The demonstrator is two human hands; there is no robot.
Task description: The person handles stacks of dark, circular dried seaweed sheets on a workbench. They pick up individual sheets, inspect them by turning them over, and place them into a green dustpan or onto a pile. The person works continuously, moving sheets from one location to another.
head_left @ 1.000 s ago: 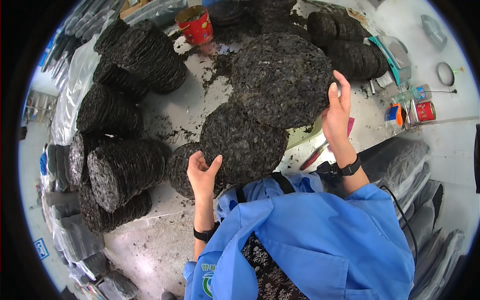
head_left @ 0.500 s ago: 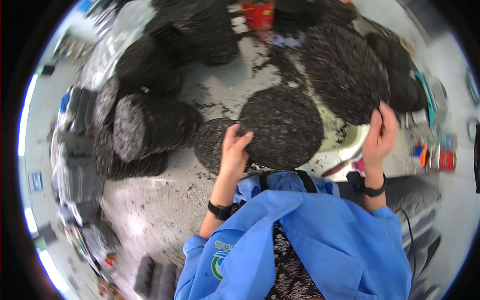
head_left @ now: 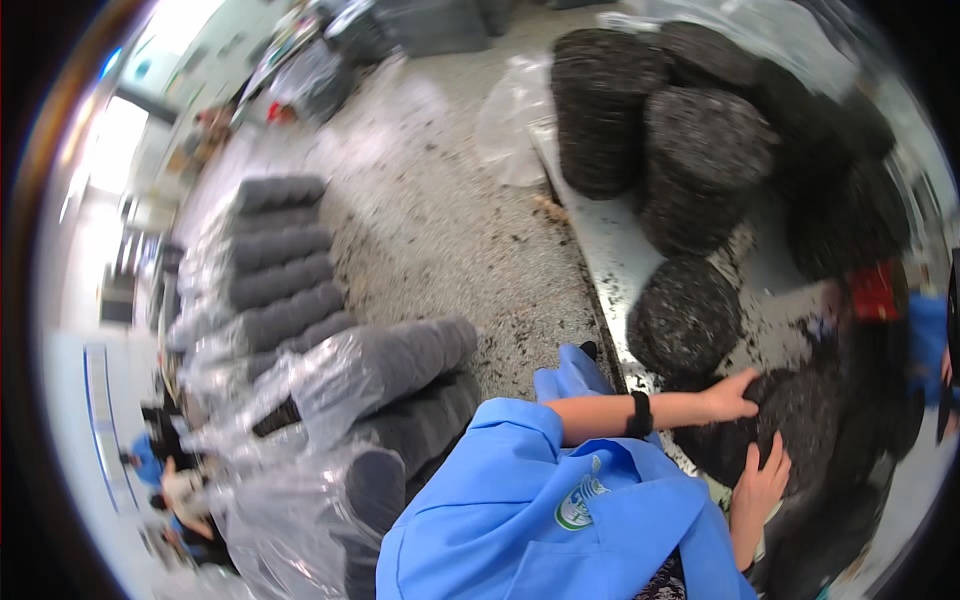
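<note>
A round black disc (head_left: 815,405), which looks like dried seaweed, lies under my hands at the lower right. My left hand (head_left: 730,396) is at the disc's edge, with thumb and fingertips closed on its rim. Close by, my right hand (head_left: 762,484) rests on the same disc with its fingers stretched and spread. Another dark disc (head_left: 712,447) lies partly beneath my left wrist. Beyond my left hand, a further disc (head_left: 686,318) lies near the table's edge. The undersides of the discs are hidden.
Tall stacks of black discs (head_left: 700,150) stand on the metal table (head_left: 612,255). Dark grey rolls in clear plastic (head_left: 390,365) are piled on the left. Black crumbs dot the floor (head_left: 460,240). A red container (head_left: 874,292) and another person's blue sleeve (head_left: 928,330) appear at right.
The view has swung left, showing the floor and wrapped rolls. My right hand has come in from the far right, closer to my left, and the large disc it held up is now down.
</note>
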